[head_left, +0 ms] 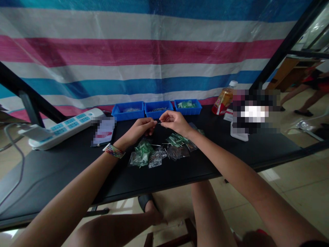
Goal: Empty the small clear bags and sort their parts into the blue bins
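Observation:
My left hand (144, 126) and my right hand (176, 122) meet over the black table, both closed in a pinch. Between their fingertips shows a thin, short pin-like piece (158, 123), too small to name exactly. Just below the hands lie several small clear plastic bags (156, 157) with slim sticks inside. Green packets (144, 149) lie at the left of this pile, and more green packets (177, 139) lie under my right wrist. Behind my hands stand three blue bins: the left bin (128, 115), the middle bin (157, 115) with thin sticks, and the right bin (188, 110) with green packets.
A white power strip (69, 127) and a phone (104, 132) lie at left. On the right stand a drink bottle (223, 100) and a white object (239, 136) beside a blurred patch. A striped sheet (154, 51) hangs behind the table. Another person's legs (305, 92) show far right.

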